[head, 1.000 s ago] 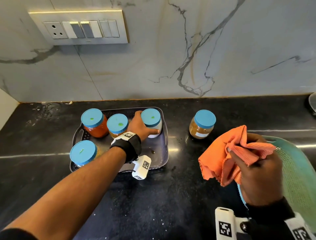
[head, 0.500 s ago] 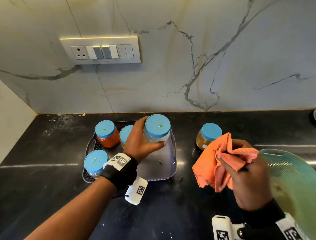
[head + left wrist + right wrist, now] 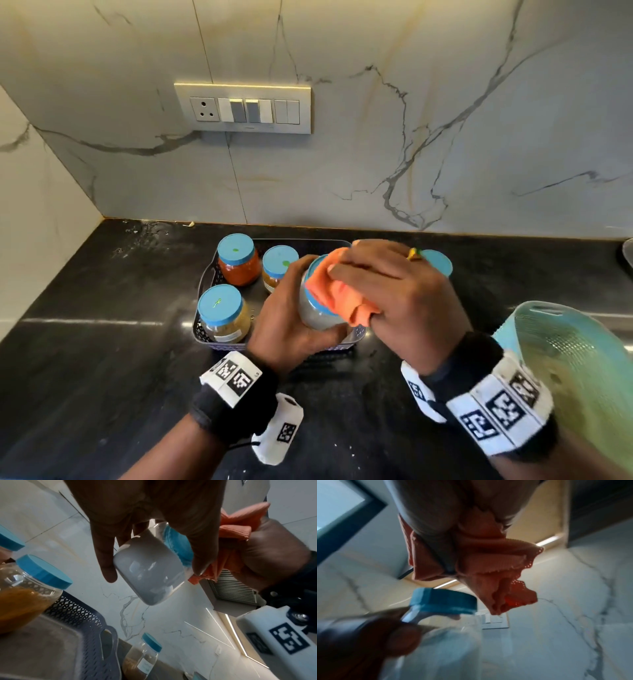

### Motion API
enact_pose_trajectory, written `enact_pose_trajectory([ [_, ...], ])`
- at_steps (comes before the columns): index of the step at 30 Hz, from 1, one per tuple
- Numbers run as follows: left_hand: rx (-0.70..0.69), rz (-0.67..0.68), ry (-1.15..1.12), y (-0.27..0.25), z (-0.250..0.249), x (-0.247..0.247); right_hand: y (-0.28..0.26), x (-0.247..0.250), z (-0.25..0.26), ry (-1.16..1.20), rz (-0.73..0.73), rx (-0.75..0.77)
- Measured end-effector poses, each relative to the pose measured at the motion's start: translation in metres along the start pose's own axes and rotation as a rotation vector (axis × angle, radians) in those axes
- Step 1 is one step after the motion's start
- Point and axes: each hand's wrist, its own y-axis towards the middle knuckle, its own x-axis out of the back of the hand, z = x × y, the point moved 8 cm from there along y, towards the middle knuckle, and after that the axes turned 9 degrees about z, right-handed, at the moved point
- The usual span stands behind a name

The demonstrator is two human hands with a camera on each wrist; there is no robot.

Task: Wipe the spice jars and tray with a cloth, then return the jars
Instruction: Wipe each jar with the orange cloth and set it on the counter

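Observation:
My left hand (image 3: 291, 322) grips a white-filled jar (image 3: 317, 313) with a blue lid, lifted above the dark tray (image 3: 205, 274) and tilted. The left wrist view shows that jar (image 3: 149, 572) between thumb and fingers. My right hand (image 3: 394, 291) holds the bunched orange cloth (image 3: 342, 298) against the jar's lid. In the right wrist view the cloth (image 3: 479, 568) hangs over the blue lid (image 3: 443, 601). Three jars stand in the tray: a red one (image 3: 238, 262), an orange-brown one (image 3: 278, 265) and a yellowish one (image 3: 221, 313). Another jar (image 3: 440, 262) stands right of the tray, mostly hidden by my right hand.
A black counter (image 3: 102, 342) meets a marble wall with a switch panel (image 3: 243, 108). A teal mesh basket (image 3: 582, 370) sits at the right, close to my right wrist. A side wall closes the counter at the left.
My left hand has lifted the white jar off the tray toward me and tilted it. My right hand has carried the cloth left onto its lid.

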Motion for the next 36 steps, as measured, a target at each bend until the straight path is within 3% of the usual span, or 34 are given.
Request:
enact_pose_trajectory([
  [2, -0.029, 0.014, -0.005, -0.005, -0.002, 0.002, -0.001, -0.021, 0.019, -0.033, 0.158, 0.056],
  [4, -0.067, 0.031, 0.012, -0.009, -0.006, 0.005, -0.012, -0.026, 0.024, -0.026, 0.214, 0.044],
  [10, -0.094, 0.043, 0.003, -0.019, -0.018, -0.002, 0.005, -0.006, 0.015, -0.023, 0.125, -0.048],
  [16, -0.137, -0.029, -0.036, -0.024, -0.017, 0.017, -0.015, -0.006, 0.035, 0.046, 0.173, -0.058],
  [21, -0.219, 0.015, 0.048, -0.030, -0.030, 0.012, -0.002, 0.004, 0.000, 0.000, 0.096, -0.233],
  [24, -0.213, 0.046, -0.002, -0.031, -0.028, 0.012, 0.017, -0.005, 0.027, 0.064, 0.110, -0.173],
  [28, -0.239, 0.003, -0.038, -0.036, -0.019, 0.025, -0.014, -0.008, 0.056, 0.088, 0.236, -0.076],
  [33, -0.280, 0.033, 0.006, -0.038, -0.027, 0.020, -0.005, 0.007, 0.013, 0.023, 0.103, -0.228],
  [36, -0.286, 0.066, -0.042, -0.033, -0.033, 0.018, 0.015, -0.003, 0.040, 0.052, 0.125, -0.162],
])
